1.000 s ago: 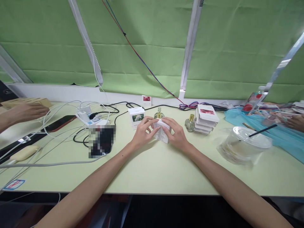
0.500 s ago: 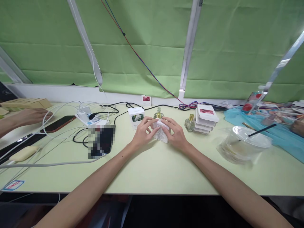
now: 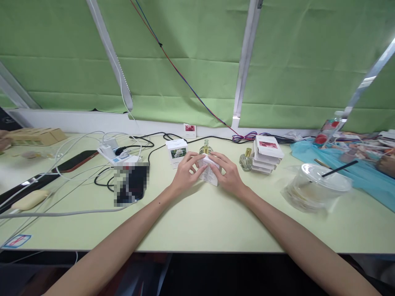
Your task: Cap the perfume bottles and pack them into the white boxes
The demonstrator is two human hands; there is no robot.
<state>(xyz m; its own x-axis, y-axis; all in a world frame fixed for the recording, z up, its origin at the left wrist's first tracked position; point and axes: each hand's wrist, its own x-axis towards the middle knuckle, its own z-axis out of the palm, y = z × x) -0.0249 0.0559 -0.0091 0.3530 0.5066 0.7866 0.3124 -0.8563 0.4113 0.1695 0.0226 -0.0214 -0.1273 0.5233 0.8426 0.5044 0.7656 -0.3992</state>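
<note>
At the middle of the table, my left hand (image 3: 189,170) and my right hand (image 3: 226,172) are closed on a small white box (image 3: 210,176) with printed text on its near side. The thumbs press that side while the fingers curl over its top. Just behind the box stands a glass perfume bottle (image 3: 206,147) with a gold neck, its lower part hidden. Left of my hands is a white box with a white-flower picture (image 3: 177,153). To the right, another perfume bottle (image 3: 246,160) with a gold neck leans beside a stack of white boxes (image 3: 268,154).
A lidded plastic cup with a black straw (image 3: 321,185) stands right, near blue plastic sheeting (image 3: 345,168). Leftward lie a partly pixelated phone (image 3: 135,183), a power strip (image 3: 125,158), tangled cables, another phone (image 3: 77,160) and a cardboard box (image 3: 38,136). Other people's hands show at both edges.
Another person's hand at the left has drawn back toward the edge, uncovering small clear items on the table. My hands and the white box have hardly moved.
</note>
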